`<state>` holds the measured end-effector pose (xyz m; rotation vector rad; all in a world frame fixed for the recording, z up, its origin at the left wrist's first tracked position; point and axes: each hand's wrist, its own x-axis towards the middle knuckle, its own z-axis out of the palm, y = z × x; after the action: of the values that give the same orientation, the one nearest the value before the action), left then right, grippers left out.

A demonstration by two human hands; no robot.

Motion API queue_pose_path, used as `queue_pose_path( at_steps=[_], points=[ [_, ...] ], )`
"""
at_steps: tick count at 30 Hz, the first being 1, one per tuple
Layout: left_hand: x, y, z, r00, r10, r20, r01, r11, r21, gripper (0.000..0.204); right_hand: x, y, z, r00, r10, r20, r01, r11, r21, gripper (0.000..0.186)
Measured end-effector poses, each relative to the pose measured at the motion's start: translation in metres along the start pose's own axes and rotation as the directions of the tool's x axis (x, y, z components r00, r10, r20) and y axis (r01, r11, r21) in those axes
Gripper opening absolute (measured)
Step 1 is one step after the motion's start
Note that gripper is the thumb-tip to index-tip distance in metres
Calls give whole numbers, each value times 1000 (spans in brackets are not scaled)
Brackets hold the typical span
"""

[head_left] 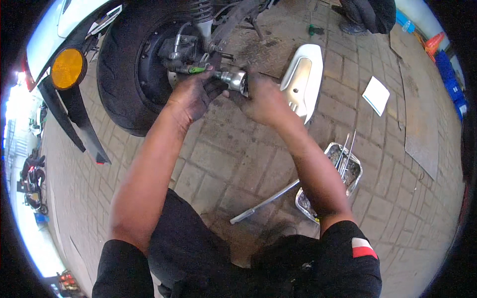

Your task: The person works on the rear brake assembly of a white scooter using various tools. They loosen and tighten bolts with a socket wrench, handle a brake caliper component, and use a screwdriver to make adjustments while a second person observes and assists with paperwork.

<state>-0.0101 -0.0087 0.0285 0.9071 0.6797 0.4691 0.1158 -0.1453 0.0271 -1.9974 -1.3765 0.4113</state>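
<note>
At the wheel's right side, both hands meet around a silver socket-like metal piece (pixel 231 78), short and cylindrical. My left hand (pixel 195 95) is closed around its left end, close to the wheel hub and a bright green part (pixel 196 70). My right hand (pixel 261 94), slightly blurred, is closed at the wider right end, covering part of it. Beside them stands the black tyre (pixel 118 69) of a motor scooter, with a coil spring shock absorber (pixel 203 17) above. Fingers hide where the metal piece meets the hub.
A silver-and-white cover (pixel 312 74) lies right of my hands. Near my right forearm rest a metal tray (pixel 358 169) with rods and a long bar (pixel 263 204). A white booklet (pixel 376 96) lies farther right. An orange reflector (pixel 68 68) juts out left; another person (pixel 370 15) crouches at the back.
</note>
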Motion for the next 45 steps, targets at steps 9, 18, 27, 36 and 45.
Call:
queue_pose_path(
  at_steps=[9, 18, 27, 36, 45],
  points=[
    [-1, -4, -15, 999, -36, -37, 31, 993, -113, 20, -1, -10, -9, 952, 183, 246, -299, 734, 610, 61],
    [3, -8, -3, 997, 80, -4, -80, 986, -143, 19, 12, 17, 8, 994, -45, 100, 16, 962, 272, 52],
    [-1, -11, -2, 994, 5, -106, -18, 993, -115, 16, 6, 23, 24, 998, -38, 59, 30, 991, 129, 52],
    [-6, -11, 1, 999, 27, -20, -31, 981, -190, 20, 3, -18, 19, 959, 188, 213, -274, 414, 868, 56],
    [2, -15, -5, 997, 42, -69, -52, 986, -158, 19, 13, 16, 21, 973, -212, -91, 191, 962, -193, 58]
  ],
)
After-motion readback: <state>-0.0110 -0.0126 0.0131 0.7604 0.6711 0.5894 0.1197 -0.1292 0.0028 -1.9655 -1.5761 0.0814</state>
